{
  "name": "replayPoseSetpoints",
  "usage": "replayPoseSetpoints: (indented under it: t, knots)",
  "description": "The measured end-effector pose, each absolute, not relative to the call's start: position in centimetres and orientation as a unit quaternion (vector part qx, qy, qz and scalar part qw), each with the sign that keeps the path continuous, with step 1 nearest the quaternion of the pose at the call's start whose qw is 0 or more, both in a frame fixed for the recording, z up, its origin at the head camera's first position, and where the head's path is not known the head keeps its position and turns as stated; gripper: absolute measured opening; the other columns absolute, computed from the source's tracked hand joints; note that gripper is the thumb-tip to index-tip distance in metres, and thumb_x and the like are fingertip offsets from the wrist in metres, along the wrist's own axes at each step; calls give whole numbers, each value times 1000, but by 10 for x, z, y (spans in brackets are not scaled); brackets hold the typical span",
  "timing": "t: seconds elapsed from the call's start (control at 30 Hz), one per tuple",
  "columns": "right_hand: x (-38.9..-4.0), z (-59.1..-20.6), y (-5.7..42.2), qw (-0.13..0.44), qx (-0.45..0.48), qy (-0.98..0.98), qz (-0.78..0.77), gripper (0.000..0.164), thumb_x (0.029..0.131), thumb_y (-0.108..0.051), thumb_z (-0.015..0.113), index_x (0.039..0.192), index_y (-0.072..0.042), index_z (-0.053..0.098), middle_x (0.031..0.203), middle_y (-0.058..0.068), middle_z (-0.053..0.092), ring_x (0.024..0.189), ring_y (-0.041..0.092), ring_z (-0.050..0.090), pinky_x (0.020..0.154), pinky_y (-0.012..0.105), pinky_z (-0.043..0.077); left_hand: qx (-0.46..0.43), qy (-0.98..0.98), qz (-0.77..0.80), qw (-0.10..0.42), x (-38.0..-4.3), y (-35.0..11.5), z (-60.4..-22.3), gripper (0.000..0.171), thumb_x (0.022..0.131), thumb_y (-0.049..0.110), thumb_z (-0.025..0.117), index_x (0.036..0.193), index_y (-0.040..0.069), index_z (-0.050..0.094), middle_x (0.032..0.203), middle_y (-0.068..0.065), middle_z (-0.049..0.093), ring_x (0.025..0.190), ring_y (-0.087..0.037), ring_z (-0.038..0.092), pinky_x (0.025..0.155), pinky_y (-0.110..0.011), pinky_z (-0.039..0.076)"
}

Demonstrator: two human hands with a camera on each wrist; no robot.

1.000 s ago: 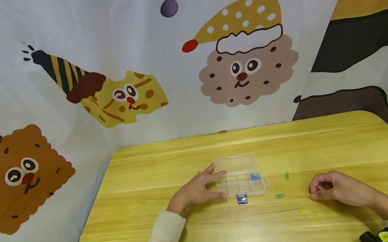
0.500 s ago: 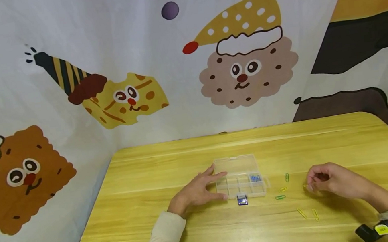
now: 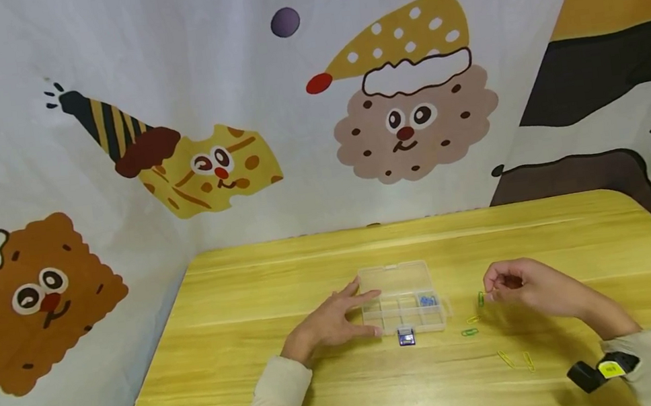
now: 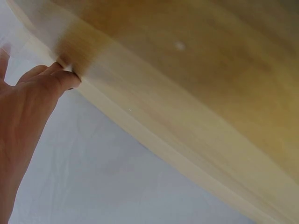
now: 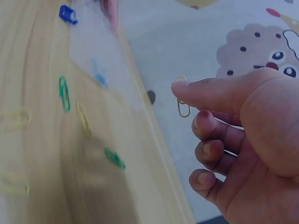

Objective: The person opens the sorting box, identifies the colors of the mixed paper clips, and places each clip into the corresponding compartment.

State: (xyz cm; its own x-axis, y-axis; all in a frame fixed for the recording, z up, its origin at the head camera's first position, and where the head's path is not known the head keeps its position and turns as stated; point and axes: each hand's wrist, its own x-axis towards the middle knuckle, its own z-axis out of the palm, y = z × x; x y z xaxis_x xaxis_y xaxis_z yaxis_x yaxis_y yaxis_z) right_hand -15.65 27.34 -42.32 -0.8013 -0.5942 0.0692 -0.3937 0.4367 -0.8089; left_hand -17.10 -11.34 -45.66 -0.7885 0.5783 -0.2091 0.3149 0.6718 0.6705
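Observation:
A clear plastic compartment box [image 3: 394, 278] lies on the table with its lid up. Blue paper clips [image 3: 428, 301] sit in one back-right compartment. My left hand [image 3: 330, 317] rests at the box's left side, fingers spread and touching it. Above the table, to the right of the box, my right hand [image 3: 524, 283] pinches a yellow paper clip [image 5: 184, 109] between thumb and forefinger, its other fingers loosely curled. Below that hand lie a green paper clip [image 5: 64, 94], a yellow paper clip [image 5: 84, 119] and another green paper clip [image 5: 115, 158].
Two more yellow paper clips, one a slanted clip [image 3: 506, 359] and one a steeper clip [image 3: 529, 361], lie nearer the front of the wooden table [image 3: 237, 275]. A small blue square piece [image 3: 405, 337] is at the box's front edge. A cartoon-printed cloth [image 3: 222, 53] hangs behind the table.
My right hand has risen and moved left toward the box, carrying the yellow paper clip. My left hand and the box have stayed in place.

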Motion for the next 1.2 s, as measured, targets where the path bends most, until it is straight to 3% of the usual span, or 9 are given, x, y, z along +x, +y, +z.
replayPoseSetpoints:
  t: [0.3, 0.53, 0.93, 1.2]
  knots:
    - [-160, -414, 239, 130, -291, 834, -450, 5, 95, -4, 63, 92, -7, 62, 77, 2, 55, 66, 7, 48, 52, 25, 41, 256, 889, 323, 201, -171, -114, -459, 70, 88, 49, 72, 150, 33, 43, 167, -7, 8, 151, -30, 16, 123, -52, 9]
    - [-164, -418, 218, 138, -298, 830, -451, 9, 93, 1, 64, 90, -8, 63, 77, -1, 54, 69, 6, 49, 56, 24, 44, 244, 893, 321, 199, -170, -114, -458, 70, 87, 50, 72, 149, 37, 44, 166, -10, 12, 150, -37, 16, 121, -58, 15]
    - [-168, -427, 200, 145, -309, 826, -449, 18, 91, 8, 59, 91, -9, 65, 78, -1, 55, 69, 6, 47, 57, 24, 43, 248, 893, 317, 204, -171, -114, -459, 70, 88, 50, 71, 150, 35, 43, 165, -11, 18, 152, -29, 14, 123, -52, 9]
    - [-169, -434, 197, 157, -311, 817, -460, 10, 93, 6, 59, 92, -3, 64, 75, -1, 54, 65, 4, 46, 53, 22, 39, 246, 890, 323, 207, -171, -114, -460, 70, 88, 50, 72, 150, 36, 43, 165, -10, 17, 153, -27, 13, 124, -51, 8]
